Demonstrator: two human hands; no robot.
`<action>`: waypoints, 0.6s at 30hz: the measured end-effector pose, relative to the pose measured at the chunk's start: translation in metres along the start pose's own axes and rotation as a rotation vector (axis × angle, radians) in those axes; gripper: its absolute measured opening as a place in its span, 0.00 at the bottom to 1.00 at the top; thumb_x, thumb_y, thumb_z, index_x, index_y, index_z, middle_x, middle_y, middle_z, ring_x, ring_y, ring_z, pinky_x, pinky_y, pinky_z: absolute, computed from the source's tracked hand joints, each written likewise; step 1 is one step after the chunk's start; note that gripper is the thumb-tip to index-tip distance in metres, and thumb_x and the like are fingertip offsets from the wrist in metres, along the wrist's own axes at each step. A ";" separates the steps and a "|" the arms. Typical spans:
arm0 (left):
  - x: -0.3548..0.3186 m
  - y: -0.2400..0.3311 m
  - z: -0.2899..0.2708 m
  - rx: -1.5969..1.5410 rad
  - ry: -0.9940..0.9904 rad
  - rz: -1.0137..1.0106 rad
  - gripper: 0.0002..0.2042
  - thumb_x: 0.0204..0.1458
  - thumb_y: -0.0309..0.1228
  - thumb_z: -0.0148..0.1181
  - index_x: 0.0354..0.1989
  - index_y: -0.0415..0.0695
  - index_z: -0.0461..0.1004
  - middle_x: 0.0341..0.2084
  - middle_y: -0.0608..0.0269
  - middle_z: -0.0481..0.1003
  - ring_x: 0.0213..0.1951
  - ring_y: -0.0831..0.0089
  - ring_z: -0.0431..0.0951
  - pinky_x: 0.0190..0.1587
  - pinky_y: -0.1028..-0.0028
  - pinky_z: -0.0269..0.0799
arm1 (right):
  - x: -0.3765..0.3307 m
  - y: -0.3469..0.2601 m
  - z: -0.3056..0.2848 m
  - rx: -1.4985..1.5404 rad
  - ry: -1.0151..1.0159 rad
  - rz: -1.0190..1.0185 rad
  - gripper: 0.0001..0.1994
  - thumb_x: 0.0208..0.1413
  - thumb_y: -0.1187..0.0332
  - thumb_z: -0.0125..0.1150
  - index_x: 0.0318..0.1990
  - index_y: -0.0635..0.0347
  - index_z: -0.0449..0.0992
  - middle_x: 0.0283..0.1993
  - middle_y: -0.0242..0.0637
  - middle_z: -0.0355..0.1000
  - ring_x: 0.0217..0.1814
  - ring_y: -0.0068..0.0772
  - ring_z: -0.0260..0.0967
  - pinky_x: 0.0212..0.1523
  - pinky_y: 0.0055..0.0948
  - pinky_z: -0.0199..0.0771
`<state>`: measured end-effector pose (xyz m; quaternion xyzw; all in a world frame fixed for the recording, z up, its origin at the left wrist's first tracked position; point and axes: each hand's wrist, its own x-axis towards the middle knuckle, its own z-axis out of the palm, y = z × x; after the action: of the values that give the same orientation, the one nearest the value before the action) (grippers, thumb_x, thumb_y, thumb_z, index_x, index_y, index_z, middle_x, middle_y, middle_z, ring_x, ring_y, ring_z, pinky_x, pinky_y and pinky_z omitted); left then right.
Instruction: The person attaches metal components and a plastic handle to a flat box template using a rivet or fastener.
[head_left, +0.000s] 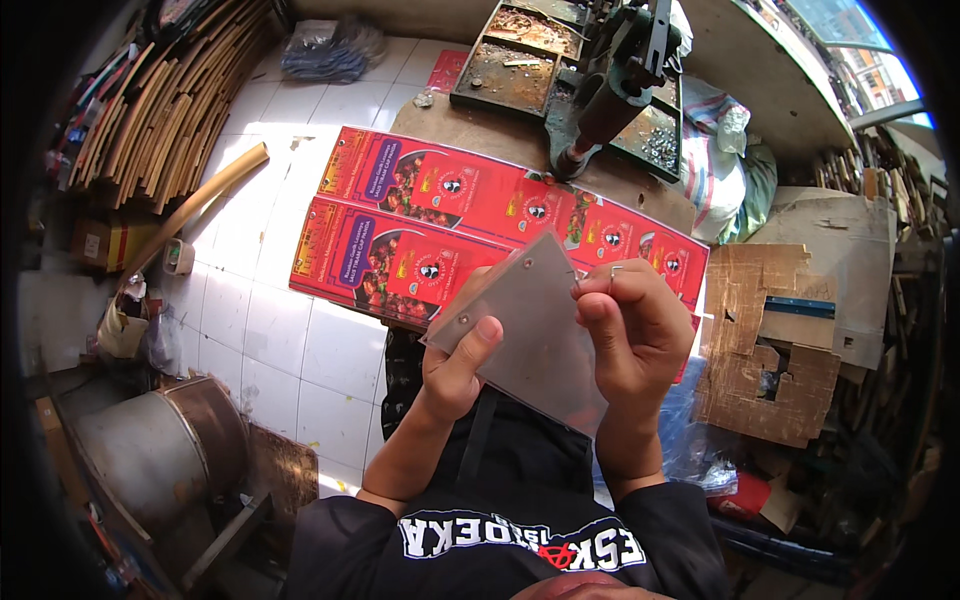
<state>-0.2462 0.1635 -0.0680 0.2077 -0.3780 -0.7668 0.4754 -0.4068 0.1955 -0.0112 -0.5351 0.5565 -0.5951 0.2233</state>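
Thin grey metal sheet [535,325] with rivet holes, tilted, above lap

Printed sheets and packaging around the workbench.

Two long red printed label sheets [470,225] lay side by side on the bench, each with purple and yellow panels and food photos repeating along its length, partly hidden by the hands. A small yellow-and-red box [125,240] sat at far left under the stacked wood. Torn brown cardboard [775,350] lay at right.
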 end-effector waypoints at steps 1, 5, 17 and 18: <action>0.000 0.001 0.001 -0.005 0.012 -0.012 0.25 0.60 0.31 0.49 0.63 0.29 0.60 0.53 0.54 0.69 0.56 0.71 0.68 0.57 0.73 0.63 | 0.007 -0.001 0.008 -0.092 0.000 -0.137 0.06 0.50 0.77 0.69 0.29 0.65 0.75 0.26 0.36 0.74 0.24 0.26 0.69 0.25 0.25 0.68; -0.001 0.004 -0.001 0.023 -0.030 -0.005 0.26 0.59 0.31 0.48 0.64 0.29 0.58 0.54 0.54 0.68 0.57 0.70 0.68 0.58 0.72 0.62 | 0.007 -0.002 0.010 -0.229 -0.035 -0.133 0.06 0.50 0.76 0.68 0.30 0.64 0.76 0.26 0.36 0.73 0.23 0.25 0.68 0.23 0.22 0.66; 0.002 0.003 0.003 0.108 -0.059 0.049 0.28 0.59 0.33 0.48 0.66 0.31 0.57 0.54 0.53 0.68 0.56 0.67 0.69 0.58 0.70 0.62 | 0.008 0.000 0.014 -0.242 -0.038 -0.134 0.05 0.50 0.76 0.67 0.30 0.64 0.75 0.24 0.36 0.70 0.21 0.29 0.66 0.22 0.25 0.63; 0.002 0.003 0.003 0.117 -0.057 0.053 0.28 0.59 0.33 0.48 0.66 0.31 0.57 0.54 0.53 0.68 0.56 0.67 0.69 0.58 0.70 0.63 | 0.008 0.001 0.014 -0.243 -0.039 -0.126 0.05 0.50 0.76 0.67 0.30 0.64 0.75 0.24 0.36 0.69 0.21 0.29 0.66 0.22 0.25 0.63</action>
<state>-0.2472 0.1617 -0.0638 0.2032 -0.4410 -0.7361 0.4717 -0.3977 0.1827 -0.0112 -0.6035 0.5853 -0.5257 0.1299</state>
